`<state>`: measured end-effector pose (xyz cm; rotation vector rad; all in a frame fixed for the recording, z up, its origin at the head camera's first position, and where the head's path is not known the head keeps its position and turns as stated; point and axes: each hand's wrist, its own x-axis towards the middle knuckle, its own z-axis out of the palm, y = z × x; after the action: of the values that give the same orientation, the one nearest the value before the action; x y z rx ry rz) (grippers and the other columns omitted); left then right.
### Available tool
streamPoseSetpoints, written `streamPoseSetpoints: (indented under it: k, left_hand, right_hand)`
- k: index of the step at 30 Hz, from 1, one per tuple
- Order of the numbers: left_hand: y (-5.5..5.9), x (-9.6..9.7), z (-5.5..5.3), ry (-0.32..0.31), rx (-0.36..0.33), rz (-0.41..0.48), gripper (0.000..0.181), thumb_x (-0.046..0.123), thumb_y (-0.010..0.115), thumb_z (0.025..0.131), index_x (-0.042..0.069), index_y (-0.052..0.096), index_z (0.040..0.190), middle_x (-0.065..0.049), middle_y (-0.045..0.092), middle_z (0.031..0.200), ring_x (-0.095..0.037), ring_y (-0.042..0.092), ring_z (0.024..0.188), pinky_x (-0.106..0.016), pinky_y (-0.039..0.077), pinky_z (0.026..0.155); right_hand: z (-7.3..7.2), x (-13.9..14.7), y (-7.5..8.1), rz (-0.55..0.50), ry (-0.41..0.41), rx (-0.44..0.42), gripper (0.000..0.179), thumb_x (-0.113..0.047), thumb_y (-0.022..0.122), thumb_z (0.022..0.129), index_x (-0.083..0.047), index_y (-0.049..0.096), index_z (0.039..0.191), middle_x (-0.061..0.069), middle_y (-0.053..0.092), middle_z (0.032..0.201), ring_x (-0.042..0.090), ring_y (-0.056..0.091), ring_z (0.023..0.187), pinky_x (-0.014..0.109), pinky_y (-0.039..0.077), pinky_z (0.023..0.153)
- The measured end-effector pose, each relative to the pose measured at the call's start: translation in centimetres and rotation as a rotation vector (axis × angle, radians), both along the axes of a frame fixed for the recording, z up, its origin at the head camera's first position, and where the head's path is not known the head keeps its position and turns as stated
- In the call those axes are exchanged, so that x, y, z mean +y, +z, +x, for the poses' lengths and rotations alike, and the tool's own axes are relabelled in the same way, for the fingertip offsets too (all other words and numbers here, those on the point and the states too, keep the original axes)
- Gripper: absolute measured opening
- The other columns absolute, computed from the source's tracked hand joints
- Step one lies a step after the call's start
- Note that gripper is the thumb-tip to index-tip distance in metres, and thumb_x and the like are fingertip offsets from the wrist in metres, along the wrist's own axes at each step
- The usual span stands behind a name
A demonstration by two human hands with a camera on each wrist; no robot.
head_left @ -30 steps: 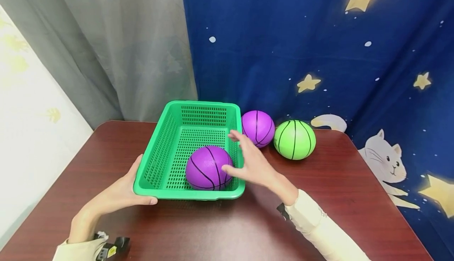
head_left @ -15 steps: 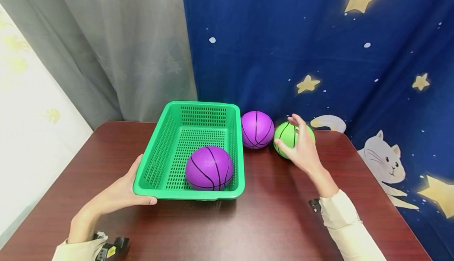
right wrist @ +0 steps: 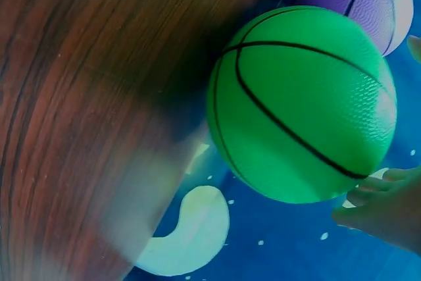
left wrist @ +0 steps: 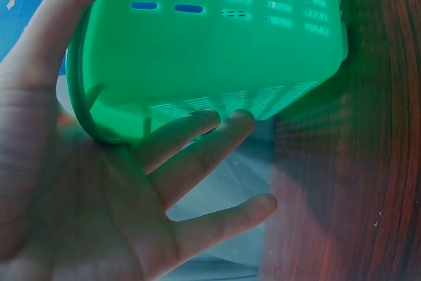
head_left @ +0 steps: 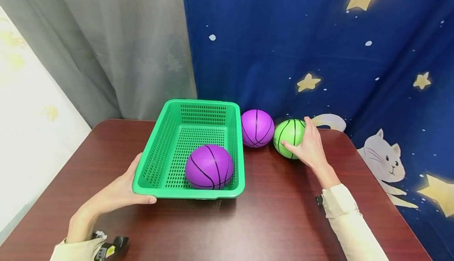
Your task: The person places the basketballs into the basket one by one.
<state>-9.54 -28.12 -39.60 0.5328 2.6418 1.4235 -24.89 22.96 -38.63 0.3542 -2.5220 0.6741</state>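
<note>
A green plastic basket (head_left: 142,174) with slotted walls stands on the table, and a purple ball with black seams (head_left: 209,167) lies inside it near the front right. My left hand (head_left: 120,190) grips the basket's front left corner, thumb along the front and fingers against the side wall (left wrist: 197,57). At the back right, my right hand (head_left: 311,146) spreads over the right side of a green ball (head_left: 289,137), thumb in front. In the right wrist view the fingertips (right wrist: 358,195) are right at the ball's edge, while the thumb shows a gap from it.
A second purple ball (head_left: 257,129) sits between the basket and the green ball. The dark red wooden table (head_left: 276,221) ends just behind the balls. Blue starry curtain (head_left: 269,48) and grey curtain (head_left: 142,48) hang behind it.
My right hand has moved from above the basket's right side over to the green ball, then around to its right side. The left hand and basket have stayed in place.
</note>
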Motion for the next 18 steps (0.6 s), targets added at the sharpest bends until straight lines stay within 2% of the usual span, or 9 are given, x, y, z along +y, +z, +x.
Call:
streamPoseSetpoints:
  k: [6, 9, 13, 18]
  left_hand:
    - [-0.4, -0.1, -0.4, -0.011, 0.021, 0.013, 0.113, 0.021, 0.084, 0.068, 0.028, 0.005, 0.148, -0.002, 0.035, 0.141, -0.023, 0.047, 0.117, -0.023, 0.040, 0.087]
    - [-0.5, -0.1, -0.4, -0.015, 0.019, 0.017, 0.114, 0.021, 0.084, 0.068, 0.028, 0.004, 0.148, -0.001, 0.032, 0.143, -0.022, 0.046, 0.119, -0.022, 0.039, 0.087]
    - [-0.5, -0.2, -0.4, -0.028, 0.022, 0.037, 0.114, 0.019, 0.083, 0.068, 0.028, 0.003, 0.149, -0.002, 0.029, 0.144, -0.022, 0.045, 0.119, -0.021, 0.039, 0.087]
    - [-0.5, -0.3, -0.6, -0.044, 0.035, 0.059, 0.111, 0.016, 0.083, 0.069, 0.025, 0.005, 0.148, -0.002, 0.029, 0.143, -0.023, 0.046, 0.116, -0.021, 0.039, 0.087]
  right_hand:
    - [-1.1, 0.4, -0.8, 0.000, -0.078, -0.081, 0.116, -0.047, 0.080, 0.063, 0.010, 0.018, 0.141, 0.031, 0.024, 0.143, 0.044, 0.023, 0.131, 0.053, 0.019, 0.105]
    - [-1.6, 0.3, -1.2, 0.002, -0.122, -0.120, 0.119, -0.053, 0.080, 0.060, 0.010, 0.018, 0.141, 0.030, 0.025, 0.142, 0.043, 0.023, 0.130, 0.052, 0.019, 0.105]
    - [-2.0, 0.0, -1.6, 0.005, -0.155, -0.122, 0.120, -0.057, 0.081, 0.057, 0.010, 0.023, 0.138, 0.031, 0.031, 0.136, 0.044, 0.028, 0.126, 0.052, 0.022, 0.103]
    - [-2.0, -0.1, -1.9, 0.008, -0.156, -0.112, 0.122, -0.056, 0.083, 0.054, 0.011, 0.024, 0.137, 0.031, 0.032, 0.134, 0.044, 0.030, 0.123, 0.053, 0.024, 0.101]
